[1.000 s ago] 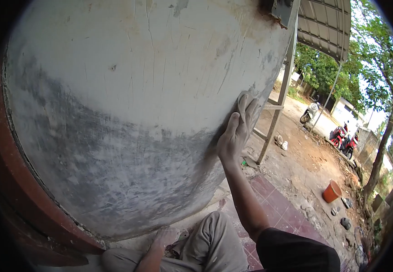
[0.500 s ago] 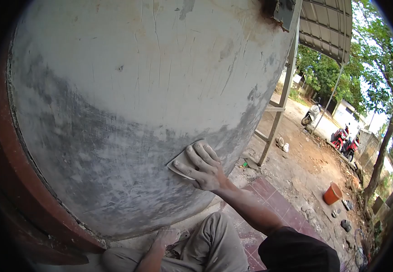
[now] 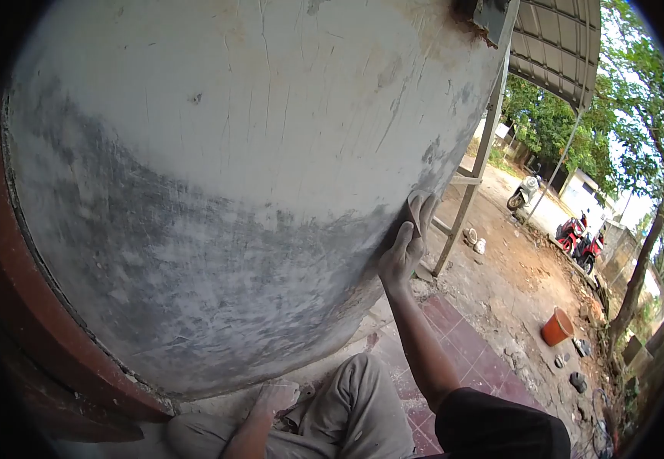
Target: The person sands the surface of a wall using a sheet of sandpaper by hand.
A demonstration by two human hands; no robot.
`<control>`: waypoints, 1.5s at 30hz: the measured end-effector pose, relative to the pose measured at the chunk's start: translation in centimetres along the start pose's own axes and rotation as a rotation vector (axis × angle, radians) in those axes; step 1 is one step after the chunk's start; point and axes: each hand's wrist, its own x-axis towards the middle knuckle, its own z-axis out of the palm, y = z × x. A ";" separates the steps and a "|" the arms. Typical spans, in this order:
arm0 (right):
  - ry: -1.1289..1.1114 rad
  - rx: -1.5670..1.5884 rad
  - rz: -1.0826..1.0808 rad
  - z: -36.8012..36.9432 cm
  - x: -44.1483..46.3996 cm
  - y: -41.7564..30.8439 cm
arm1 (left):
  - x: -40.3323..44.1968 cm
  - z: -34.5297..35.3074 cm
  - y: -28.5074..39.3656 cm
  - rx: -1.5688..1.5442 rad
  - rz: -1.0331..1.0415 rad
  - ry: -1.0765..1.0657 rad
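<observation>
A whitish, scratched wall [image 3: 324, 138] with a dark grey, smeared band across its lower part curves in front of me. My right hand [image 3: 402, 252] is pressed to this wall near its right edge, fingers pointing up. It holds a piece of sandpaper [image 3: 414, 211] flat on the surface; the palm side is hidden. My left hand [image 3: 277, 398], coated in pale dust, rests low by my lap, below the wall's foot. Its fingers look curled in, and I see nothing in them. My bent legs in dusty trousers [image 3: 362, 405] are beneath both arms.
Red-brown trim [image 3: 48, 306] borders the wall at left. A metal post [image 3: 473, 183] stands at right, with red floor tiles [image 3: 454, 336] below. Farther out are an orange bucket [image 3: 557, 327], pale shoes [image 3: 475, 240], parked motorbikes [image 3: 577, 237] and a tree [image 3: 646, 260].
My right hand has slid the sandpaper up and to the right along the wall, and the fingers now point more upward. My left hand has stayed by my lap.
</observation>
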 end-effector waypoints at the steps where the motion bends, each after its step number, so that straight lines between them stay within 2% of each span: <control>1: 0.033 0.014 0.054 0.3 -0.3 -0.2 | -0.1 -0.4 0.1 -0.008 0.003 0.020; 2: 0.071 0.027 0.110 0.6 -0.7 -0.5 | -0.1 -0.7 0.2 -0.001 0.004 0.018; 4: -0.192 0.045 -0.384 0.1 -3.9 -2.4 | 0.0 -1.0 0.3 0.007 -0.015 -0.010; 5: -0.193 0.044 -0.386 -0.1 -5.1 -2.3 | 0.2 -0.6 0.0 0.005 -0.014 -0.009; 7: -0.474 0.086 -0.687 -0.5 -6.8 -1.4 | 0.9 0.9 -0.8 0.014 -0.022 -0.044; 9: -0.270 -0.003 -0.480 -0.9 -4.9 0.5 | 0.9 1.9 -1.4 0.025 -0.007 -0.026; 11: 0.005 -0.014 -0.029 -0.8 -1.0 1.7 | 0.3 2.0 -1.5 0.045 0.007 -0.014; 12: 0.099 0.094 0.222 -1.1 1.3 0.8 | 0.2 1.6 -1.2 0.039 0.001 -0.017; 14: 0.083 0.004 0.087 -0.6 1.7 -0.3 | 0.2 0.5 -0.7 0.044 -0.001 -0.014; 16: -0.276 0.026 -0.482 -0.7 -2.2 -0.6 | 0.2 -0.5 0.0 0.046 -0.023 -0.042; 18: -0.574 0.091 -1.090 -1.1 -4.2 -0.5 | 0.9 1.6 -1.6 0.026 0.011 0.001; 19: -0.570 0.094 -1.097 -0.8 -4.3 1.2 | 0.9 1.8 -1.8 0.002 0.042 0.036; 21: -0.379 0.081 -1.068 -1.1 -3.4 5.3 | 0.5 1.6 -1.5 -0.008 0.003 0.018; 23: -0.192 -0.030 -0.562 -2.0 -1.5 6.1 | 0.1 0.9 -0.8 -0.018 -0.035 -0.009; 24: -0.031 0.016 -0.246 -1.8 -0.2 4.8 | 0.0 0.7 -0.7 -0.014 -0.016 0.016; 25: -0.031 0.013 -0.240 -1.5 -0.8 4.3 | -0.1 0.7 -0.7 -0.009 0.006 0.040; 28: -0.411 0.105 -0.838 -1.8 -2.6 3.2 | 0.7 0.7 -0.6 -0.009 -0.034 -0.021; 29: -0.602 0.023 -1.144 -2.5 -2.1 3.5 | 0.9 0.5 -0.7 -0.008 -0.027 -0.017; 30: -0.605 0.020 -1.146 -3.0 -1.6 4.4 | 0.8 0.5 -0.8 0.018 -0.005 -0.009; 32: -0.419 0.044 -0.831 -3.1 -0.6 6.0 | -0.1 0.7 -0.4 0.034 0.011 -0.008; 33: -0.220 -0.010 -0.600 -3.1 0.3 5.7 | -0.4 0.8 -0.1 0.025 0.009 -0.009; 34: -0.220 -0.007 -0.598 -3.2 0.3 5.0 | -0.7 0.7 -0.1 0.023 0.007 -0.009; 36: -0.208 -0.056 -0.459 -3.4 -0.3 3.8 | -0.9 0.1 -0.1 0.028 0.008 -0.006; 37: -0.420 0.011 -0.714 -3.6 -1.4 4.3 | -0.8 -0.2 -0.2 0.031 0.011 -0.003; 38: -0.416 0.007 -0.716 -3.8 -1.4 4.9 | -0.6 -0.4 -0.1 0.032 0.016 0.001; 40: -0.650 0.049 -1.076 -4.0 -0.2 5.3 | -0.1 -0.5 -0.1 0.031 0.026 0.008; 41: -0.496 -0.018 -0.941 -4.0 0.4 6.1 | 0.0 0.0 -0.4 0.028 0.026 0.007; 42: -0.502 -0.016 -0.942 -3.7 1.7 6.0 | 0.2 0.9 -0.9 0.008 0.014 0.010; 44: -0.080 -0.018 -0.219 -3.6 4.6 4.7 | 0.3 1.3 -1.0 -0.006 0.003 0.008; 45: -0.077 -0.023 -0.215 -3.5 4.8 3.8 | 0.2 0.9 -0.8 0.003 0.003 0.002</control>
